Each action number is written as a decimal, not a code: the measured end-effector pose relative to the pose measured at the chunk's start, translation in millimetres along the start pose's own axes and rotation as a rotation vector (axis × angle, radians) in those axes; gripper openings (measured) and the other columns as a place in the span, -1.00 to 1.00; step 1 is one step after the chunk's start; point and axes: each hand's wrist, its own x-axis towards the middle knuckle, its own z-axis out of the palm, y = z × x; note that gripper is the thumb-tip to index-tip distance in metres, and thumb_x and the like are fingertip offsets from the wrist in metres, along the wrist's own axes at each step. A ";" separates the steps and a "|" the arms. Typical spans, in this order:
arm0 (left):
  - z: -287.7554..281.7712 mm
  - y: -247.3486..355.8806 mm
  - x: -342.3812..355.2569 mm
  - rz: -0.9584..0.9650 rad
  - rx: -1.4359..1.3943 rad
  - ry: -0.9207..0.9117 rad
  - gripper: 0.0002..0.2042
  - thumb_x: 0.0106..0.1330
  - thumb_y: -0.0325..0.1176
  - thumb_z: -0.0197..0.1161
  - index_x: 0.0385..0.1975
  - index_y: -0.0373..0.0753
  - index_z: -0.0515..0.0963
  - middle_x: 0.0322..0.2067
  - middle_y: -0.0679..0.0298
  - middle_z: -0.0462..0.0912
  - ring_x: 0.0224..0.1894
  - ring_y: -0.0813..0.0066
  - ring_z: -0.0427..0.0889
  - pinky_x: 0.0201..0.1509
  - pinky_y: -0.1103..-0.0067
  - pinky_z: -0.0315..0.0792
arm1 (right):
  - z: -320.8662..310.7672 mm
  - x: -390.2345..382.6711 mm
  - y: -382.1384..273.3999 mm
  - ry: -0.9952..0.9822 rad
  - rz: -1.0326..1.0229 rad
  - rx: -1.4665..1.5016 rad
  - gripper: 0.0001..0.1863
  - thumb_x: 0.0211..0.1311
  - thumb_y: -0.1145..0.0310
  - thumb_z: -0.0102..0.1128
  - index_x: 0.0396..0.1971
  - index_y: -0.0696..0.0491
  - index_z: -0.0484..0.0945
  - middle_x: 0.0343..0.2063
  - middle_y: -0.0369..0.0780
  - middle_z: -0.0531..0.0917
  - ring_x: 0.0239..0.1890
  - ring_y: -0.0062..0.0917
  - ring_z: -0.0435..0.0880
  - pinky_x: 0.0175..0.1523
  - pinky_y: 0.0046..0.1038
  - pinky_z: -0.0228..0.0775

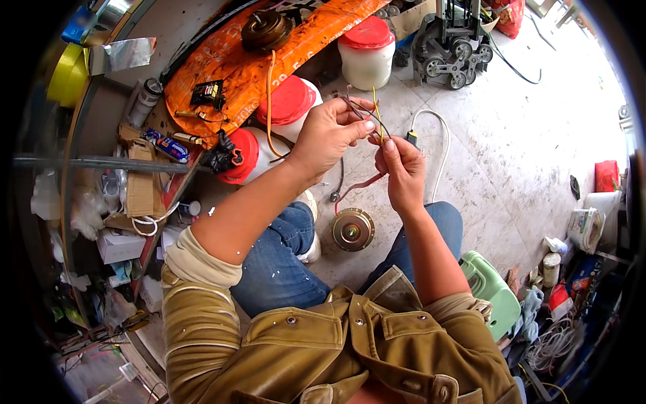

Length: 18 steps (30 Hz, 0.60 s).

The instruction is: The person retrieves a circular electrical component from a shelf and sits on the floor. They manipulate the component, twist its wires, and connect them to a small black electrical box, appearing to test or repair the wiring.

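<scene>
Wires [379, 120] run from left hand [326, 137] to right hand [404, 172].

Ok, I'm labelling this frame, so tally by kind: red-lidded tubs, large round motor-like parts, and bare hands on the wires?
Red-lidded tubs: 3
Motor-like parts, on floor and orange sheet: 2
Hands on wires, left hand and right hand: 2
Total: 7

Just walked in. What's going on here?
A person's left hand and right hand are pinching thin wires, one yellow and others dark, held up close together. A red cable runs from the right hand down to a round metal part on the floor. A brown round part rests on an orange bag.
</scene>
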 end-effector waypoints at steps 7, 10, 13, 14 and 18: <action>-20.9 0.7 10.1 0.116 -0.053 0.223 -0.91 0.25 -0.44 0.13 -0.31 -0.27 0.54 -0.46 0.34 0.61 -0.48 0.69 0.52 -0.39 0.73 0.41 | 5.5 -13.1 0.0 0.061 -0.053 -0.022 -0.75 0.32 0.35 -0.01 -0.30 0.23 0.55 -0.69 -0.47 0.28 -0.61 -0.81 0.14 -0.53 -0.69 -0.03; -87.0 17.4 22.1 0.250 -0.158 0.478 -0.91 0.26 -0.45 0.11 -0.37 -0.31 0.53 -0.49 0.31 0.61 -0.53 0.68 0.49 -0.43 0.71 0.39 | -14.7 -27.6 6.6 0.097 -0.051 -0.034 -0.77 0.32 0.38 -0.03 -0.28 0.24 0.54 -0.68 -0.45 0.29 -0.60 -0.80 0.16 -0.52 -0.70 -0.02; -68.9 5.3 16.2 0.125 0.033 0.365 -0.80 0.32 -0.26 0.09 -0.21 -0.23 0.51 -0.45 0.35 0.58 -0.47 0.71 0.48 -0.42 0.77 0.37 | -13.5 -35.1 13.5 0.065 -0.062 0.004 -0.75 0.33 0.36 -0.03 -0.27 0.24 0.54 -0.67 -0.46 0.31 -0.60 -0.80 0.17 -0.52 -0.69 -0.03; -57.3 11.3 14.4 0.068 0.031 0.266 -0.77 0.32 -0.22 0.08 -0.17 -0.22 0.50 -0.42 0.35 0.58 -0.45 0.71 0.48 -0.40 0.78 0.35 | -13.0 -33.1 8.5 0.029 -0.065 0.022 -0.76 0.32 0.36 -0.01 -0.26 0.23 0.54 -0.66 -0.45 0.32 -0.58 -0.80 0.19 -0.50 -0.70 0.00; -42.3 8.4 5.1 -0.225 -0.076 -0.136 -0.68 0.33 -0.14 0.04 -0.07 -0.23 0.43 -0.32 0.33 0.54 -0.38 0.74 0.47 -0.43 0.78 0.35 | -8.3 -36.9 1.9 -0.046 -0.085 0.009 -0.78 0.30 0.35 0.03 -0.23 0.19 0.54 -0.58 -0.43 0.39 -0.53 -0.82 0.29 -0.47 -0.74 0.33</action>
